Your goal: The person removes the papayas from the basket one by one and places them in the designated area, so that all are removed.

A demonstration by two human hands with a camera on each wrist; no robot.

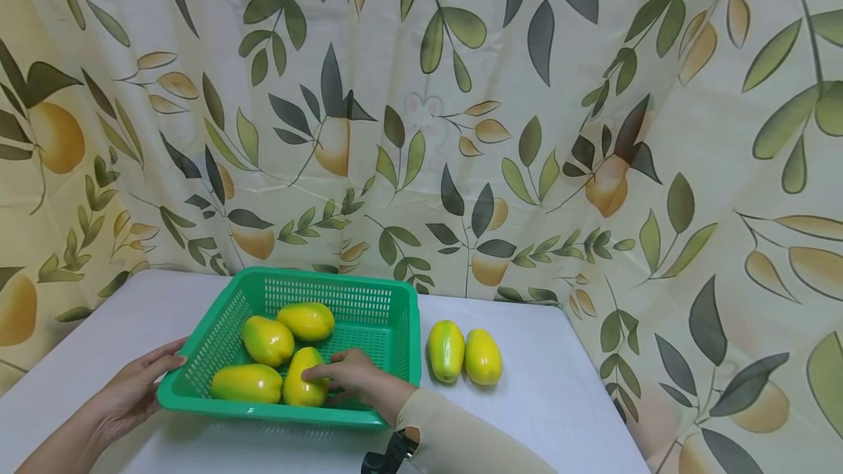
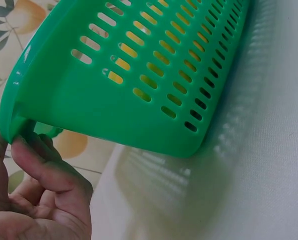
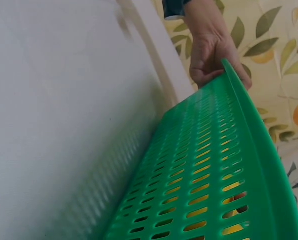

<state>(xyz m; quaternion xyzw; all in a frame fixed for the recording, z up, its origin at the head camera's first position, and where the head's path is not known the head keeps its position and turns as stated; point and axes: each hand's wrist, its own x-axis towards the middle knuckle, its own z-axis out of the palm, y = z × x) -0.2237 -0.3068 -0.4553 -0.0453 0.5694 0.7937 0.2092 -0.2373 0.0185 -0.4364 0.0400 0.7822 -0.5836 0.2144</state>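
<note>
A green plastic basket (image 1: 402, 342) with slotted walls stands on the table and holds several glossy yellow-green papayas. My left hand (image 1: 135, 390) grips its left end; in the left wrist view the fingers (image 2: 44, 165) curl under the rim. Inside the basket, my right hand (image 1: 358, 379) holds the front papaya (image 1: 304, 380), thumb on its upper side; its other fingers are partly hidden. Left of that papaya lies another papaya (image 1: 246, 385), with a third papaya (image 1: 266, 341) and a further papaya (image 1: 306, 321) behind. The right wrist view shows mostly the basket's outer wall (image 3: 188, 165).
Two papayas, a left one (image 1: 446, 352) and a right one (image 1: 484, 357), lie side by side on the white-covered table (image 1: 540, 401), right of the basket. A curtain (image 1: 421, 167) printed with leaves and fruit hangs behind the table and around its sides.
</note>
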